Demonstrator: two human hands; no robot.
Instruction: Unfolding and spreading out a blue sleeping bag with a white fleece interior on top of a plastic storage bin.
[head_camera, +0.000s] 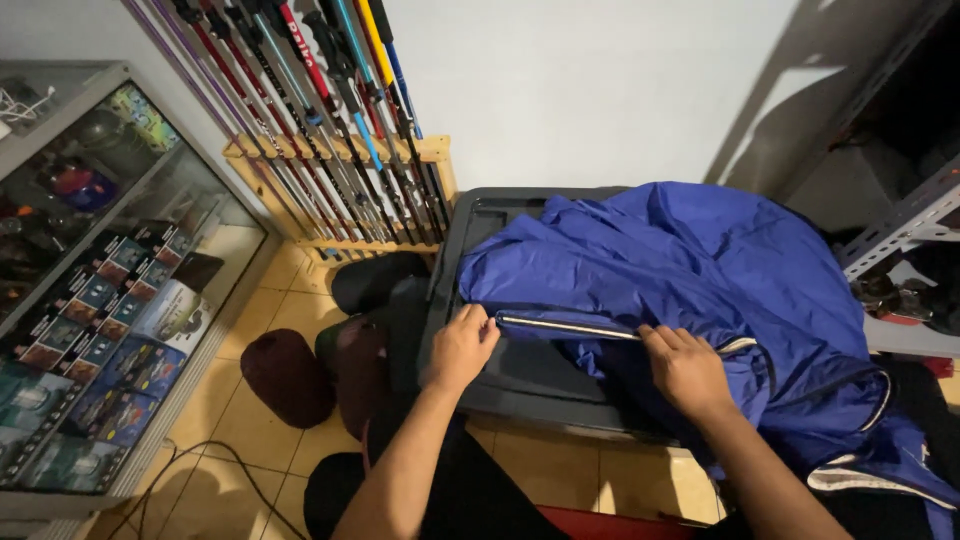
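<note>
Your forearms come in from the bottom edge. Your left hand (461, 347) is closed in a pinch on the near hem of the blue jacket (690, 270), at the left end of its pale trim strip (570, 327). Your right hand (686, 368) lies palm down on the same hem further right, fingers curled over the fabric and pressing it; the thumb is hidden, so how tightly it grips cannot be told.

The jacket is spread over a dark plastic lid (520, 370), trailing off its right side.

Left of the lid, on the tiled floor (255, 305): a maroon stuff sack (288, 376) and dark rolled bundles (375, 283).

Further back, a wooden rack (335, 150) holds trekking poles (330, 120) leaning against the white wall.

Far left, a glass display case (110, 290) with small boxes. Far right, metal shelving (900, 225).
</note>
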